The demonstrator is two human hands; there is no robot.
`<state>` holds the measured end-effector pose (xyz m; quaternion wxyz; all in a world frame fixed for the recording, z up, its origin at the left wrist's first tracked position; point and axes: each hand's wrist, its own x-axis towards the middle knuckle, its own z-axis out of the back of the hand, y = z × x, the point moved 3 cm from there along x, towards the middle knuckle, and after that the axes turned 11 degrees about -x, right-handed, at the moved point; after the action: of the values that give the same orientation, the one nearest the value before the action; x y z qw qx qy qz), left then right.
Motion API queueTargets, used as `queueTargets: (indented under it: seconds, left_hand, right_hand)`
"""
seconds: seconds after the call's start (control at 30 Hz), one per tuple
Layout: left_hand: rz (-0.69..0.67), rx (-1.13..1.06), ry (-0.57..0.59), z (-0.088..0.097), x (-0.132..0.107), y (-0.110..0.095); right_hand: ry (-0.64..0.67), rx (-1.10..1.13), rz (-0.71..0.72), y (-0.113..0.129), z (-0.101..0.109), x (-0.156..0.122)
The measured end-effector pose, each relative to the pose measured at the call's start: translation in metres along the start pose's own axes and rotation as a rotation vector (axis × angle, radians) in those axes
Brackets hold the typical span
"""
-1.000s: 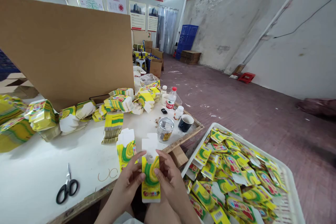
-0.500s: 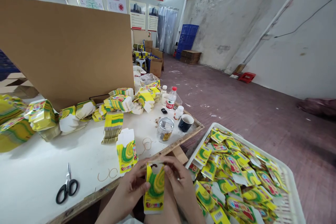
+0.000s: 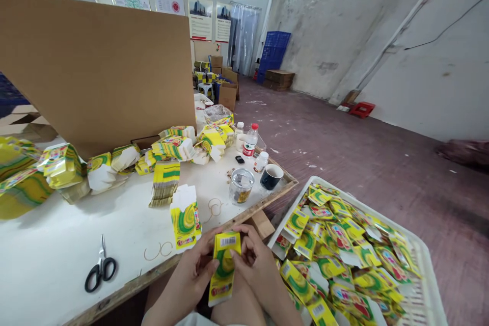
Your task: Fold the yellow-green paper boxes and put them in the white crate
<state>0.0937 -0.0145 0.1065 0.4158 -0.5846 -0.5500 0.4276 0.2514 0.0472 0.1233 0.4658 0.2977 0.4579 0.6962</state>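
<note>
Between my two hands, above my lap at the table's front edge, is a small yellow and green printed carton. A barcode flap shows folded over at its top. My left hand grips its left side, thumb on the front face. Gripping the right side is my right hand, its thumb lying on the front below the flap. Just beyond my left hand, a few flat cartons lie on the table with white flaps pointing away. Further back stands a stack of flat cartons.
Black-handled scissors and rubber bands lie on the white table. A clear jar, dark mug and red-capped bottle stand near its right edge. A white basket full of cartons sits at right. Cardboard rises behind.
The carton's top, open with a notched edge before, now has the barcode flap folded down over the front. My right thumb has moved lower and left onto the face.
</note>
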Motion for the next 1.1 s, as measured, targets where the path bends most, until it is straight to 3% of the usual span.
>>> queueTargets:
  seconds: [0.27,0.53,0.73,0.83,0.9,1.0,1.07,1.1]
  left_hand:
    - [0.014,-0.057,0.032,-0.002,0.000,0.001]
    - [0.068,-0.244,0.054,-0.005,0.000,-0.002]
    - [0.020,-0.170,0.015,-0.016,0.001,0.003]
    - [-0.014,-0.033,0.013,-0.016,0.004,0.007]
    - [-0.064,0.139,-0.030,-0.005,0.007,0.008]
    - [-0.186,0.505,-0.244,0.030,0.012,0.012]
    - [-0.230,0.722,-0.378,0.055,0.014,0.019]
    - [-0.212,0.796,-0.407,0.065,0.016,0.025]
  right_hand:
    - [-0.012,-0.064,-0.029,-0.008,-0.009,-0.001]
    - [-0.076,0.022,0.097,-0.007,0.008,0.001]
    - [-0.169,0.186,0.082,-0.006,0.002,-0.006]
    - [-0.214,0.109,0.109,-0.009,0.014,-0.011]
    - [-0.278,-0.095,0.095,-0.016,0.039,-0.016]
    - [-0.455,-0.501,0.012,-0.031,0.087,-0.022]
    - [-0.509,-0.610,-0.028,-0.039,0.101,-0.020]
    - [-0.499,-0.595,-0.032,-0.041,0.098,-0.016]
